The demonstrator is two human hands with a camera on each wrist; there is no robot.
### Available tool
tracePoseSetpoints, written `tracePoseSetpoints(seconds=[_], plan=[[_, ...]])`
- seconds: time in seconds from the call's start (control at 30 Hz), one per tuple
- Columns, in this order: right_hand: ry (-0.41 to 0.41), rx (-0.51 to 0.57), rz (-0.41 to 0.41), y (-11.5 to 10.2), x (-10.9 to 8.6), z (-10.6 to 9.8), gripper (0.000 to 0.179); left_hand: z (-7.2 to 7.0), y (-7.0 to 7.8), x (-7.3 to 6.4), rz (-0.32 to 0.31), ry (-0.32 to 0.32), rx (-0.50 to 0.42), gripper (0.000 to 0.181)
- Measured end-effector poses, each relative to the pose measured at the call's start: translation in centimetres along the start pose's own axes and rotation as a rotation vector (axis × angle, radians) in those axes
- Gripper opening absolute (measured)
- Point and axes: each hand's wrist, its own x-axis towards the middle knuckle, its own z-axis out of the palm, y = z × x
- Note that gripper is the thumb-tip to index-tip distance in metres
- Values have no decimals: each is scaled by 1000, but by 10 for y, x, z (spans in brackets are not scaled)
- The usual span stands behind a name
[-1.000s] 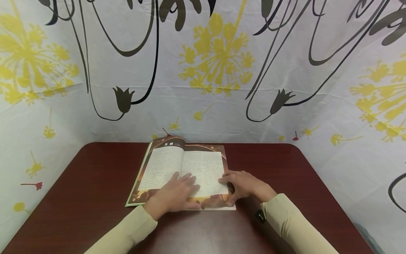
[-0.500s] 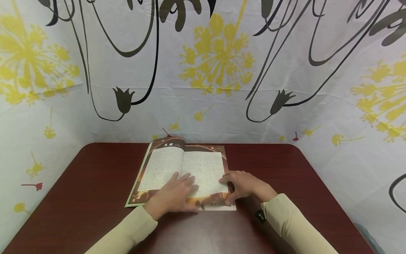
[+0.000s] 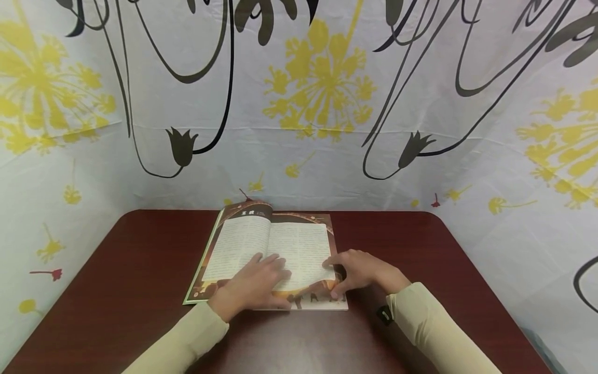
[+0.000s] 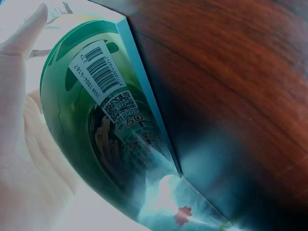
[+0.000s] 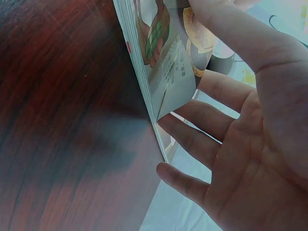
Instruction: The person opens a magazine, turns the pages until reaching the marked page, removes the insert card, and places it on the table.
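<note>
An open magazine (image 3: 299, 241) with printed pages lies on the dark red-brown table. My left hand (image 3: 254, 283) rests on its lower middle with the fingers spread and fairly straight. At the lower right edge, my right hand (image 3: 362, 270) has its thumb and fingers on the right-hand page (image 5: 180, 82), whose bottom corner is bent up. Another illustrated page shows beneath that corner. In the left wrist view, the green back cover (image 4: 77, 115) with a barcode curves up from the table, beside my left hand's thumb (image 4: 26, 33).
The wooden table (image 3: 154, 249) extends around the magazine and in front of it. A pale cloth (image 3: 299, 171) with yellow and dark plant prints hangs behind and at both sides. A small black item (image 3: 384, 316) sits at the right cuff.
The right-hand page's lower edge has lifted and curled upward under my right thumb, showing more of the page beneath. My left hand has shifted slightly left; my right hand stays nearly in place.
</note>
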Motion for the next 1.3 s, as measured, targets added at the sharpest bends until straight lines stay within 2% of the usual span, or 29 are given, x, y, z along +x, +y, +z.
tracePoseSetpoints(seconds=[0.33,0.5,0.6,0.7,0.87,1.1,1.3], plan=[[14,81,-15,7,-8,0,79,-1,-4,-1,0,30,14,55],[103,118,-23,11,-11,-7,78,-2,-7,-2,25,98,13,47],[144,116,-16,13,-12,-11,75,-2,-9,-2,39,148,0,53],[153,122,-2,14,-13,-14,70,-1,-10,-1,61,219,-1,65],[160,127,11,18,-13,-15,65,-2,-12,0,111,324,41,85],[185,77,31,21,-14,-13,66,-4,-13,1,115,333,66,98],[165,54,32,19,-11,-10,75,-3,-16,0,137,315,159,95]])
